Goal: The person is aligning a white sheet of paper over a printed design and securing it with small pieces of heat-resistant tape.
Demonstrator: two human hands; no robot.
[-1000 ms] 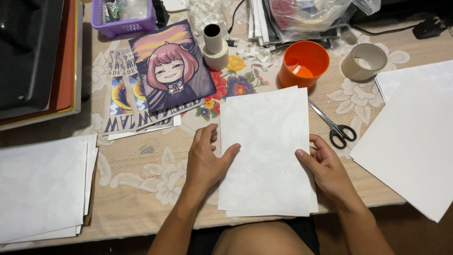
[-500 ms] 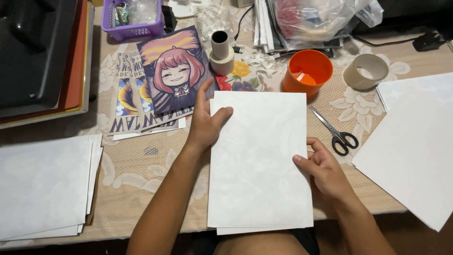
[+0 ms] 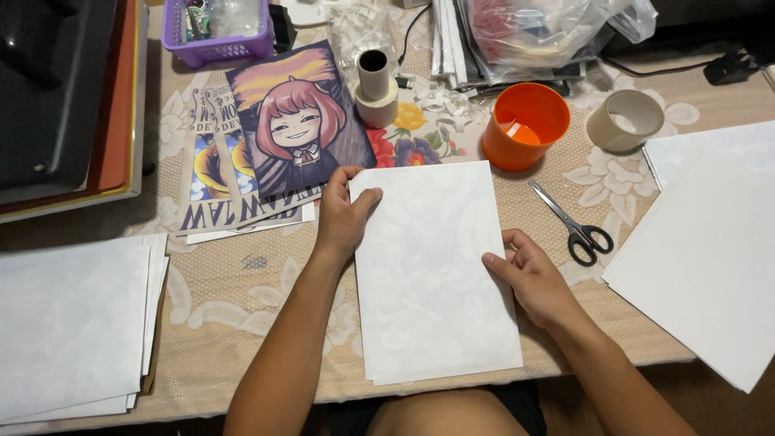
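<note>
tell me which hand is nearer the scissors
Right. The right hand rests on the paper's right edge, just left of the scissors; the left hand is at the paper's top-left corner, farther away.

This is looking like a home craft desk: a flowered tablecloth [image 3: 242, 291] is covering it, scissors [image 3: 575, 226] are lying at 3 o'clock, an orange cup [image 3: 525, 125] and tape rolls [image 3: 377, 81] are standing at 12 o'clock.

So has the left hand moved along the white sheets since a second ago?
Yes. The left hand has slid up the left edge of the white sheets, away from the person, to the top corner beside the cartoon print.
</note>
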